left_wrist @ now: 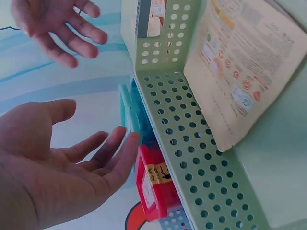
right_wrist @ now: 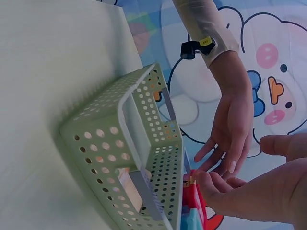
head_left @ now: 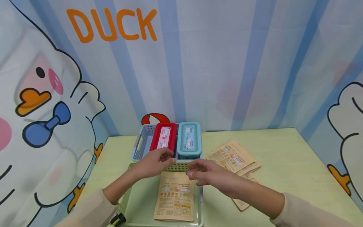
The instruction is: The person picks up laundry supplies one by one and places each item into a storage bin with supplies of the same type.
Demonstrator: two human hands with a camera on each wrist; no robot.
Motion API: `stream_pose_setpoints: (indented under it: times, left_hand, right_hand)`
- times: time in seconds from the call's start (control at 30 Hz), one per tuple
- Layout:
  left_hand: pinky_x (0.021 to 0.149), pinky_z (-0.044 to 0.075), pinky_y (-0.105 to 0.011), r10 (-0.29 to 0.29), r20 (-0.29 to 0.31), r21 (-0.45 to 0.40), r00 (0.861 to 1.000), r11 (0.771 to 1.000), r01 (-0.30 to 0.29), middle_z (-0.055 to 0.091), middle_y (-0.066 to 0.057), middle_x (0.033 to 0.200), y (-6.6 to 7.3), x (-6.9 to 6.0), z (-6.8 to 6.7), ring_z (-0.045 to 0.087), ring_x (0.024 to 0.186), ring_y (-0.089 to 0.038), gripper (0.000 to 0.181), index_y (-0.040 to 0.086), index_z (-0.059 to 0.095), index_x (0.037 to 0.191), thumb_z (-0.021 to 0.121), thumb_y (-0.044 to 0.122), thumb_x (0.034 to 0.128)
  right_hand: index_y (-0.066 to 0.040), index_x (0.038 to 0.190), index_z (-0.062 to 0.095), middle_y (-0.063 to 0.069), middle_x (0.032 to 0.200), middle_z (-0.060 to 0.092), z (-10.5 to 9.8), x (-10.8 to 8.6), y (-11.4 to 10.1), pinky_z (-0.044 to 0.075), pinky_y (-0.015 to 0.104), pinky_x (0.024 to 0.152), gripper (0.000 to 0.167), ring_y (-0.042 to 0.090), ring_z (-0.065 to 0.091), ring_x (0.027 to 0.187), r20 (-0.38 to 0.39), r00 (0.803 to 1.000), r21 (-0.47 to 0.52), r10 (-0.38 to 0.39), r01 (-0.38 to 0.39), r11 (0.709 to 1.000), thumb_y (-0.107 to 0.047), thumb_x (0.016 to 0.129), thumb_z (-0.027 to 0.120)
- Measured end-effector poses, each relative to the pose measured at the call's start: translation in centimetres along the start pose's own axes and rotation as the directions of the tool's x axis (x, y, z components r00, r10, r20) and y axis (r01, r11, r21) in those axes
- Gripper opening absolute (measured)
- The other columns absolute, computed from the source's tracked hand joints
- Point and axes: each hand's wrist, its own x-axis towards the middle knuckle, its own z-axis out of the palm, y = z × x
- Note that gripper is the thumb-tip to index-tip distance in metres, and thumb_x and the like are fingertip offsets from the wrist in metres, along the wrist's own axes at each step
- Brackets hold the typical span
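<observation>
My left hand (head_left: 153, 163) hovers over the back edge of the green basket (head_left: 136, 201), fingers loosely bent and holding nothing. To its right my right hand (head_left: 211, 175) is held in the air, also with nothing in it. Below them a tan paper packet (head_left: 175, 198) lies flat in the green basket. Behind, a blue basket (head_left: 145, 142) holds a red-lidded box (head_left: 164, 137) and a teal-lidded box (head_left: 189, 138) side by side. In the left wrist view the left hand (left_wrist: 67, 158) has its fingers spread near both boxes.
Several tan packets (head_left: 233, 156) lie overlapping on the pale green table (head_left: 283, 164), right of the baskets. A striped curtain (head_left: 215, 63) with duck drawings hangs behind the table and along its sides.
</observation>
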Motion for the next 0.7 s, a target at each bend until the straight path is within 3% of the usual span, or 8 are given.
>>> stream_pose_setpoints:
  times: [0.2, 0.37, 0.7]
  left_hand:
    - [0.093, 0.06, -0.04, 0.046, -0.047, -0.018, 0.998, 0.999, -0.047, 0.069, 0.0, 0.123, 0.8, 1.6, 0.4, 0.064, 0.114, -0.022, 0.054, 0.01, 0.061, 0.144, 0.073, 0.039, 0.1]
    - [0.098, 0.058, -0.044, 0.071, -0.065, -0.071, 0.995, 0.995, -0.076, 0.067, -0.002, 0.131, 1.1, 2.6, 0.7, 0.064, 0.119, -0.023, 0.061, 0.012, 0.056, 0.149, 0.07, 0.046, 0.1005]
    - [0.105, 0.054, -0.053, 0.092, -0.013, -0.196, 0.996, 0.976, -0.092, 0.056, -0.006, 0.152, 2.7, 4.5, 2.5, 0.054, 0.14, -0.031, 0.076, 0.019, 0.04, 0.162, 0.058, 0.063, 0.102]
  right_hand:
    - [-0.001, 0.147, 0.052, 0.011, 0.134, 0.063, -1.2, -0.8, -1.3, 0.05, 0.052, 0.108, 0.05, 0.028, 0.06, 0.127, -0.006, 0.998, -0.111, -0.068, 0.067, 0.992, -0.03, 0.108, 0.063]
    - [-0.004, 0.147, 0.054, 0.008, 0.134, 0.065, -2.3, -1.1, -2.2, 0.05, 0.052, 0.108, 0.05, 0.026, 0.061, 0.126, -0.037, 0.993, -0.24, -0.11, 0.098, 0.966, -0.035, 0.109, 0.062]
    - [-0.006, 0.148, 0.054, 0.006, 0.127, 0.068, -4.8, -1.6, -4.2, 0.052, 0.052, 0.104, 0.05, 0.025, 0.062, 0.122, -0.088, 0.976, -0.394, -0.2, 0.151, 0.907, -0.037, 0.109, 0.062]
